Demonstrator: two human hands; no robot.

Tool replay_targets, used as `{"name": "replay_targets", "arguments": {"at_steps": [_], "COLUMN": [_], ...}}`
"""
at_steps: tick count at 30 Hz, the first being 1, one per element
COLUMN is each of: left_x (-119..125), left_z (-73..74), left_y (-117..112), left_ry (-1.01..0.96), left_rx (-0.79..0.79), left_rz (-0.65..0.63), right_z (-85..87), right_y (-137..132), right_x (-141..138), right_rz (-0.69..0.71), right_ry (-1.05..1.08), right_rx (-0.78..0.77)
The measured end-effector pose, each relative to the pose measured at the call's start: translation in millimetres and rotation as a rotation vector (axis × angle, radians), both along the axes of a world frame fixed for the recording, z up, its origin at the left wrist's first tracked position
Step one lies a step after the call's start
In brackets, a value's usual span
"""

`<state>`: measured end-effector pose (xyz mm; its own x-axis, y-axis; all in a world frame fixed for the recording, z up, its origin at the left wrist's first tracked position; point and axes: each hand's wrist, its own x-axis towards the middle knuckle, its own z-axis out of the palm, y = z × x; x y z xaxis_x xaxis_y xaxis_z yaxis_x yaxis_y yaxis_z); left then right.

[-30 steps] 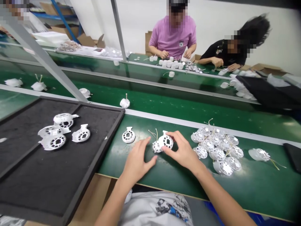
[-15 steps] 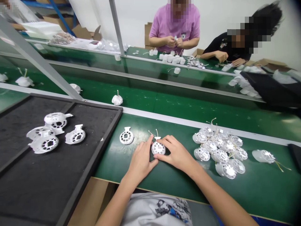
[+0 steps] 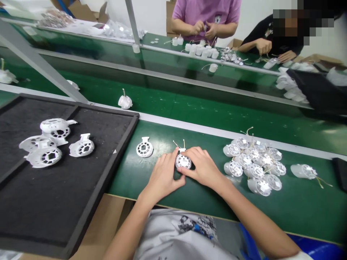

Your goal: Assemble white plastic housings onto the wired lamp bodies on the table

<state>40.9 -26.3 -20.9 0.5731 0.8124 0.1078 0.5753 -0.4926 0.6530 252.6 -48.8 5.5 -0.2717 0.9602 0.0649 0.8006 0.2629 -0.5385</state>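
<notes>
Foreground, lower centre: the left hand (image 3: 164,177) and right hand (image 3: 199,167) are brought together, with their fingertips closed on opposite sides of a round white plastic housing (image 3: 183,161). The housing lies between the hands, on or just above the green surface (image 3: 298,207); contact with the surface cannot be confirmed. Its face stays visible between the fingers, and two thin lead wires (image 3: 179,144) rise from its far edge.

Immediately left of the hands, a perforated white disc with a tab (image 3: 144,148) lies apart from them on the surface. To the right, a tight cluster of white cup-shaped housings (image 3: 253,162) lies on its side, and a single cup-shaped housing with yellowish wires (image 3: 302,171) lies beyond it, near the right edge.

Left of frame: a black tray (image 3: 117,162) with a dark foam lining holds four white vented housings (image 3: 51,144), grouped in its upper part.

Middle distance: a white wired piece (image 3: 125,102) stands on a second green belt (image 3: 189,106).

Far background, top: a co-worker in a pink T-shirt (image 3: 206,14) holds a small item in both hands behind a row of white cups (image 3: 199,50). A second co-worker in black (image 3: 260,34) works at upper right.
</notes>
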Motion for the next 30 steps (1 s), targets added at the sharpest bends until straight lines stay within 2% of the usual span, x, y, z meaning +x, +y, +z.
{"name": "replay_targets", "arguments": {"at_steps": [2, 7, 9, 10, 12, 13, 15, 17, 18, 20, 22, 24, 25, 27, 28, 30], "left_x": [-4, -17, -26, -31, -38, -37, -27, -9, 0, 16, 34, 61, 79, 119, 138, 167], "left_z": [6.6, 25.7, 36.7, 42.4, 52.1, 55.1, 57.0, 55.4, 54.1, 52.0, 51.7, 53.1, 53.7, 52.4, 50.0, 41.3], "left_y": [1, 7, 20, 32, 67, 90, 139, 179, 192, 200, 184, 147, 124, 74, 52, 18], "left_ry": [-0.118, -0.473, -0.612, -0.661, -0.657, -0.600, -0.282, -0.145, -0.106, -0.024, 0.047, 0.009, -0.057, -0.130, -0.097, -0.080], "left_rx": [-0.123, -0.549, -0.610, -0.573, -0.372, -0.234, -0.015, 0.043, 0.046, 0.098, 0.264, 0.433, 0.468, 0.382, 0.324, 0.289], "left_rz": [0.002, 0.174, 0.215, 0.260, 0.395, 0.453, 0.504, 0.460, 0.430, 0.394, 0.375, 0.251, 0.127, -0.320, -0.542, -0.706], "right_z": [-1.5, -4.6, -7.1, -8.9, -14.4, -18.0, -25.7, -31.1, -32.4, -32.6, -31.0, -28.5, -27.2, -24.9, -24.2, -23.6], "right_y": [-2, -5, 0, 4, 16, 24, 38, 38, 30, -6, -56, -107, -128, -160, -169, -179], "right_x": [-3, -14, -30, -42, -72, -86, -107, -108, -101, -72, -31, 10, 28, 54, 63, 74], "right_rz": [-0.012, 0.060, 0.064, 0.054, 0.051, 0.088, 0.253, 0.283, 0.283, 0.231, 0.082, -0.095, -0.210, -0.402, -0.464, -0.506], "right_ry": [0.001, 0.219, 0.320, 0.342, 0.273, 0.176, -0.029, -0.131, -0.156, -0.152, -0.079, 0.018, 0.060, 0.101, 0.109, 0.112], "right_rx": [0.034, 0.205, 0.277, 0.307, 0.372, 0.387, 0.408, 0.418, 0.424, 0.427, 0.388, 0.279, 0.241, 0.182, 0.156, 0.107]}}
